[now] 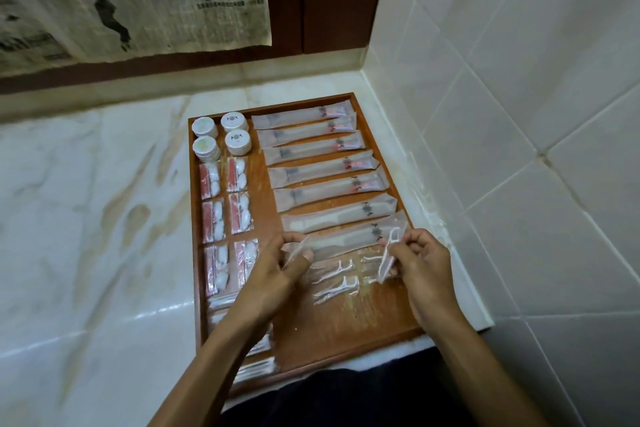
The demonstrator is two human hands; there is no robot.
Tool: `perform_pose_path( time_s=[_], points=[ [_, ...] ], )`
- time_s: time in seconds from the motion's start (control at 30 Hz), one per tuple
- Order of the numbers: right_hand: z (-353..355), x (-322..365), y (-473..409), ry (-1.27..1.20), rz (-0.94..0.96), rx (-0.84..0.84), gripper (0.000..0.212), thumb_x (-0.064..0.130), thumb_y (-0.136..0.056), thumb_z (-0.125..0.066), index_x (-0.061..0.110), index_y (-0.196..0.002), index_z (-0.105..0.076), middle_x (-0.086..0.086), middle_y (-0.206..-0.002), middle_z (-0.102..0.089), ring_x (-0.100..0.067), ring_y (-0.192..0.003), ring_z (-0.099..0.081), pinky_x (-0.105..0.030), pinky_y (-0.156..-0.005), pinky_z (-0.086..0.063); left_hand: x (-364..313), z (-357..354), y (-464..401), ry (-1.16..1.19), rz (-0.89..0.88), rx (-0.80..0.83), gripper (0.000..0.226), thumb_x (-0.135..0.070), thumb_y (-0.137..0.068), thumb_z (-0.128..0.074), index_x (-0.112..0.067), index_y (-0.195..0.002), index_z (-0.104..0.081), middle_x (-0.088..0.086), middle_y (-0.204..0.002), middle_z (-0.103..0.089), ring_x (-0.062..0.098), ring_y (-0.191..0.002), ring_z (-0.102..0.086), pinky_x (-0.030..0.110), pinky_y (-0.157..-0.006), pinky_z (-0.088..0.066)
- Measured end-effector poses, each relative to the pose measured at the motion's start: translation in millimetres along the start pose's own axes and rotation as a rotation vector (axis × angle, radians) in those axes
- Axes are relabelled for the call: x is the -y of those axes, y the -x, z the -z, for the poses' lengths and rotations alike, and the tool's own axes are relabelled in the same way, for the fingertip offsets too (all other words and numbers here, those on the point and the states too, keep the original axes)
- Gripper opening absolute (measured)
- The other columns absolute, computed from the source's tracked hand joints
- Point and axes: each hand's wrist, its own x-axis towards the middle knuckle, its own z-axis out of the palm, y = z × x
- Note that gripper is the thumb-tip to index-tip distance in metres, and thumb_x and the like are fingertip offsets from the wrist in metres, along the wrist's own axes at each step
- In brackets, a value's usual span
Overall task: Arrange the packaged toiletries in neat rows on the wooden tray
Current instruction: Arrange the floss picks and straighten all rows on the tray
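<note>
Head view: both hands pinching clear-wrapped white floss picks, left hand (282, 265) at 9 o'clock, right hand (417, 258) at 3, over brown wooden tray (346, 333). Packets look light, slippery, crinkly; grip by the film edges.

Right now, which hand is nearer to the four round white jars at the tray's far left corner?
Left. The left hand is mid-tray, below and right of the jars; the right hand is at the tray's right edge, farther away.

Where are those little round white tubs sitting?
The four round white tubs sit in a two-by-two block in the wooden tray's far left corner, just beyond the small pink-and-white packets.
</note>
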Motion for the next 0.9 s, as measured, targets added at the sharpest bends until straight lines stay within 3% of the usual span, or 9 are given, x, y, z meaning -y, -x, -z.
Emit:
perform_pose_path(
  time_s=[0.1, 0.2, 0.3, 0.4, 0.5, 0.57, 0.67, 0.77, 0.9],
  points=[
    [0, 2, 0, -0.071, -0.056, 0.045, 0.022, -0.009, -0.085, -0.055, 0.006, -0.071, -0.046, -0.016, -0.085, -0.072, -0.013, -0.052, -0.049, -0.028, -0.051, -0.040, 2, -2, 0, 0.020, 0.000, -0.017, 0.015, -0.029, -0.100, -0.047, -0.021, -0.103, -0.060, -0.006, -0.060, -0.051, 0.005, -0.048, -0.044, 0.017, -0.044, -0.031],
    [-1, 3, 0, -0.096, -0.058, 0.049, 0.021, -0.006, -0.085, -0.060, 0.006, -0.070, -0.049, -0.015, -0.070, -0.063, -0.014, -0.051, -0.046, -0.024, -0.048, -0.040, 1, -1, -2, 0.060, 0.003, -0.027, 0.024, -0.027, -0.102, -0.041, -0.012, -0.102, -0.060, 0.002, -0.059, -0.043, 0.012, -0.049, -0.036, 0.020, -0.042, -0.028],
    [-1, 0, -1, -0.096, -0.040, 0.051, 0.010, 0.008, -0.089, -0.064, 0.003, -0.081, -0.061, -0.006, -0.061, -0.054, -0.015, -0.056, -0.048, -0.029, -0.058, -0.045, 0, 0, -4, 0.057, 0.001, -0.019, 0.026, -0.024, -0.104, -0.037, -0.009, -0.104, -0.058, 0.005, -0.061, -0.048, 0.015, -0.048, -0.041, 0.018, -0.040, -0.033],
    [-2, -2, -1, -0.075, -0.045, 0.049, 0.010, 0.009, -0.093, -0.059, 0.006, -0.093, -0.068, -0.007, -0.067, -0.060, -0.017, -0.063, -0.054, -0.031, -0.066, -0.052, -2, 0, -6, 0.080, 0.022, 0.018, 0.024, -0.019, -0.104, -0.036, -0.013, -0.096, -0.057, 0.004, -0.060, -0.042, 0.014, -0.048, -0.039, 0.017, -0.039, -0.031],
    [-3, -1, 0, 0.007, -0.033, 0.049, 0.019, 0.003, -0.092, -0.059, 0.013, -0.105, -0.067, -0.009, -0.081, -0.070, -0.020, -0.073, -0.063, -0.033, -0.072, -0.056, -6, 0, -5, 0.103, 0.043, 0.090, 0.021, -0.012, -0.104, -0.035, -0.013, -0.099, -0.056, 0.004, -0.062, -0.051, 0.015, -0.048, -0.047, 0.020, -0.038, -0.033],
    [-3, 0, 2, 0.010, -0.021, 0.077, 0.032, 0.002, -0.090, -0.061, 0.019, -0.117, -0.062, -0.010, -0.078, -0.070, -0.022, -0.074, -0.066, -0.034, -0.075, -0.058, -8, -2, -4, 0.122, 0.031, 0.125, 0.017, -0.011, -0.103, -0.036, -0.009, -0.105, -0.053, 0.007, -0.070, -0.062, 0.018, -0.053, -0.056, 0.022, -0.041, -0.039],
    [-2, 3, 4, 0.032, 0.001, 0.100, 0.045, 0.001, -0.089, -0.063, 0.027, -0.124, -0.054, -0.012, -0.074, -0.069, -0.023, -0.072, -0.067, -0.033, -0.074, -0.059, -8, -6, -4, 0.102, 0.025, 0.109, 0.013, -0.012, -0.101, -0.044, -0.003, -0.098, -0.053, 0.010, -0.081, -0.070, 0.022, -0.063, -0.063, 0.026, -0.049, -0.048],
    [1, 6, 7, 0.050, -0.007, 0.087, 0.031, 0.004, -0.090, -0.062, 0.018, -0.117, -0.058, -0.012, -0.081, -0.072, -0.028, -0.073, -0.069, -0.036, -0.074, -0.059, -6, -6, -6, -0.116, -0.040, 0.059, 0.016, -0.009, -0.095, -0.056, -0.010, -0.081, -0.065, 0.005, -0.075, -0.072, 0.018, -0.071, -0.066, 0.027, -0.064, -0.051],
    [9, 13, 12, 0.045, -0.021, 0.048, 0.010, 0.008, -0.092, -0.060, 0.007, -0.101, -0.064, -0.015, -0.078, -0.071, -0.028, -0.071, -0.071, -0.030, -0.064, -0.060, -6, -6, -7, -0.357, -0.131, -0.003, 0.020, -0.017, -0.091, -0.064, -0.024, -0.074, -0.071, -0.013, -0.069, -0.068, -0.001, -0.067, -0.061, 0.014, -0.061, -0.046]
  ],
)
